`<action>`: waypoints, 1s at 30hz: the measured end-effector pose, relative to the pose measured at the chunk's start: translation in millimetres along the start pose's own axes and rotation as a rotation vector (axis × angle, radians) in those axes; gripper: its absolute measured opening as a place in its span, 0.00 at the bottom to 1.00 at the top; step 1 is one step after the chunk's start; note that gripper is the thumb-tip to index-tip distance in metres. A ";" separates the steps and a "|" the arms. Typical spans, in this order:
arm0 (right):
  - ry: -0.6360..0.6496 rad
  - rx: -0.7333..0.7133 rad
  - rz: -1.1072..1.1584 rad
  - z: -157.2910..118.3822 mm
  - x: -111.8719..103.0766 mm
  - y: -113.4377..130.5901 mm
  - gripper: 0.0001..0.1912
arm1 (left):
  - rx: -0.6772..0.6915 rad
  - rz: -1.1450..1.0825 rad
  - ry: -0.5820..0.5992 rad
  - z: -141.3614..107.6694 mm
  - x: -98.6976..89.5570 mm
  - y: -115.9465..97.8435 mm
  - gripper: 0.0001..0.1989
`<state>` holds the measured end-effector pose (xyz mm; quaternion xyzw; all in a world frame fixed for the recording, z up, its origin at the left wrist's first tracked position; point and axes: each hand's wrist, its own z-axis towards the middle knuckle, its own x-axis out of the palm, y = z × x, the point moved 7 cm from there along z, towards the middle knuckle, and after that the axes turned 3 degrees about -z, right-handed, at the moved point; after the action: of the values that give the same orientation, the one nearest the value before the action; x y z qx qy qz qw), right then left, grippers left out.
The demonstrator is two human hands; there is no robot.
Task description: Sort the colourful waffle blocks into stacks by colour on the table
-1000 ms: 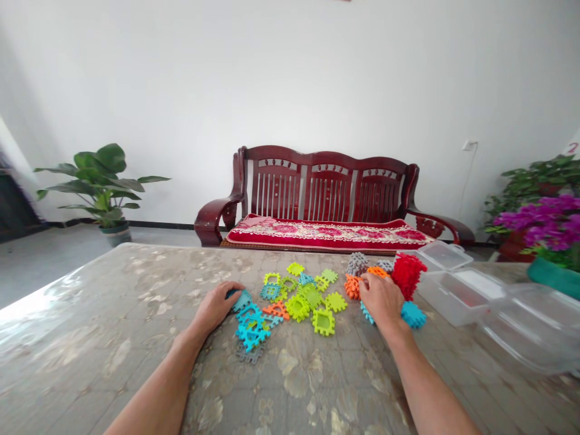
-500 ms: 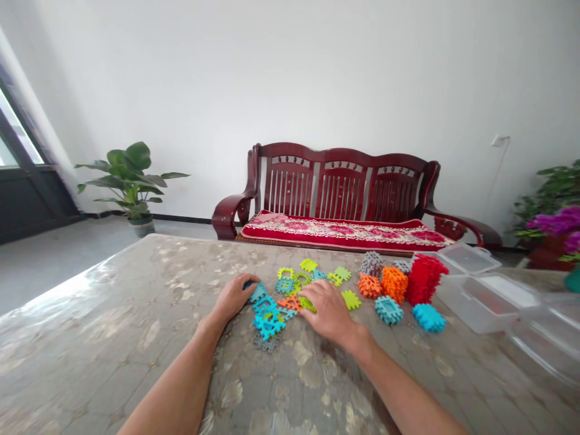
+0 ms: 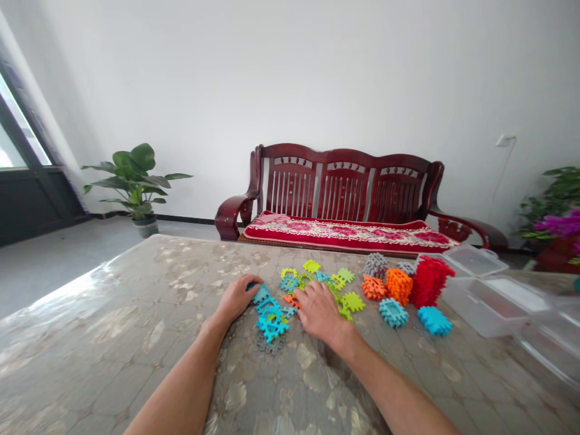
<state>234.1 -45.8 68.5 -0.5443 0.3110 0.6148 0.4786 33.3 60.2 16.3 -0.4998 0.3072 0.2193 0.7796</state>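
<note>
My left hand (image 3: 238, 296) rests on the table with its fingers bent over the edge of a blue notched tile (image 3: 261, 293). My right hand (image 3: 321, 309) is palm down, fingers curled at an orange notched tile (image 3: 291, 300) that it partly covers; the fingertips are largely hidden. Between my hands lies a heap of blue tiles (image 3: 272, 320), with a grey tile (image 3: 270, 345) at its near end. Loose green tiles (image 3: 352, 301) and a yellow-green frame tile (image 3: 289, 273) lie around and beyond my right hand.
To the right stand stacks of tiles: red (image 3: 430, 281), orange (image 3: 399, 286), grey (image 3: 376, 266) and blue (image 3: 393, 312). Open clear plastic boxes (image 3: 480, 307) sit beyond them. A dark red wooden bench (image 3: 342, 187) stands behind the patterned table (image 3: 181, 344).
My right hand has shifted slightly left, off the green tiles and onto the orange one. More green tiles show to its right. My left hand stays at the blue tile.
</note>
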 end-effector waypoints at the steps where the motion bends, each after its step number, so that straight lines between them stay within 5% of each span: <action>1: 0.010 0.029 -0.006 -0.4 -0.7 -0.6 0.11 | 0.002 -0.002 -0.001 0.2 -0.1 0.3 0.14; 8: 0.060 0.046 0.009 1.4 -1.0 0.4 0.13 | 0.002 -0.003 -0.007 -0.2 -1.9 -0.2 0.14; 30: -0.057 0.070 0.152 5.5 15.0 -4.1 0.13 | -0.004 -0.008 -0.008 0.0 -2.0 -1.1 0.14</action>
<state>236.5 -35.6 55.8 -0.4843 0.3590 0.6534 0.4578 32.6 59.6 18.4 -0.5017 0.3016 0.2188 0.7807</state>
